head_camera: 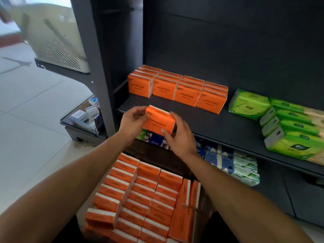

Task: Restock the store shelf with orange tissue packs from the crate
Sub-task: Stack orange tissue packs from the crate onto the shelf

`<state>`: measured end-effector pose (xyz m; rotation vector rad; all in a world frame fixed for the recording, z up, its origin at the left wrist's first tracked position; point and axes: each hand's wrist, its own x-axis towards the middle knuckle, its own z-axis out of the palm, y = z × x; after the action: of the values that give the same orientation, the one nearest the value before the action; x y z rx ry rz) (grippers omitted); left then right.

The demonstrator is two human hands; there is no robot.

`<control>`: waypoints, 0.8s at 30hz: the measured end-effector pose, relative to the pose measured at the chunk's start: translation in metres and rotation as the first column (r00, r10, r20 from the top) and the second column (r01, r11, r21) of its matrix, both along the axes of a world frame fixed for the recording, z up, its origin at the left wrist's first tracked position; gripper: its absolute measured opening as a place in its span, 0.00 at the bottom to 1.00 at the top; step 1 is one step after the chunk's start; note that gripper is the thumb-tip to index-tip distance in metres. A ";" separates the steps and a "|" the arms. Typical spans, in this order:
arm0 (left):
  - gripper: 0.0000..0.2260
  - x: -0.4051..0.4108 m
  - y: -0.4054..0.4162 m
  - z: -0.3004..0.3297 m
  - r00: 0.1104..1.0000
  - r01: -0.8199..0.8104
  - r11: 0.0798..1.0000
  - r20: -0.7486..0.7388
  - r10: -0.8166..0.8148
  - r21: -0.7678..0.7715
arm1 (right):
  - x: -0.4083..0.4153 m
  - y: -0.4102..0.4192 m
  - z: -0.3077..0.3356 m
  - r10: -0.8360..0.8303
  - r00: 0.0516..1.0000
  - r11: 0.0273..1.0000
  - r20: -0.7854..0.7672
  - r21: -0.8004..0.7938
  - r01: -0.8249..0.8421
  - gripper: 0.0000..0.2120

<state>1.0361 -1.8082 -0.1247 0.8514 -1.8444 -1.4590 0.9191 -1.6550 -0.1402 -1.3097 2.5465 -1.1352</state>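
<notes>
An orange tissue pack [158, 122] is held in the air just in front of the dark shelf's [206, 118] front edge. My left hand [132, 122] grips its left end and my right hand [178, 135] grips its right end. On the shelf behind it stand several rows of orange packs [177, 90], faces forward. Below my arms the crate [145, 202] is packed with several rows of the same orange packs; its walls are mostly hidden.
Green tissue packs [284, 123] fill the shelf's right side. Blue and white packs [231, 163] sit on the lower shelf. A low display with small boxes [85, 116] stands left of the shelf's upright post [98, 67]. Tiled floor lies to the left.
</notes>
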 end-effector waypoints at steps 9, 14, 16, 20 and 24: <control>0.15 -0.069 -0.090 0.011 0.977 -0.116 0.981 0.163 0.141 -0.154 | -0.075 -0.083 0.024 0.003 0.995 0.998 -0.105 0.062 0.004 0.28; 0.22 -0.093 -0.127 -0.002 0.974 -0.082 0.985 0.199 0.112 -0.155 | -0.096 -0.117 0.003 -0.050 0.997 0.999 -0.054 0.003 0.050 0.25; 0.23 -0.100 -0.132 -0.002 0.980 -0.071 0.989 0.175 0.093 -0.130 | -0.102 -0.131 -0.002 -0.057 0.996 0.998 -0.070 -0.019 0.056 0.24; 0.25 -0.106 -0.141 -0.009 0.984 -0.037 0.991 0.166 0.059 -0.129 | -0.111 -0.150 -0.001 -0.092 0.992 0.996 -0.088 0.002 0.093 0.23; 0.29 -0.102 -0.147 -0.013 0.983 -0.013 0.992 0.179 0.035 -0.124 | -0.116 -0.154 -0.001 -0.117 0.987 0.993 -0.109 0.014 0.119 0.21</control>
<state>0.9343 -1.9550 -0.1382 0.9690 -2.0265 -1.2749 0.8032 -1.8092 -0.1416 -1.2642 2.7389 -1.0818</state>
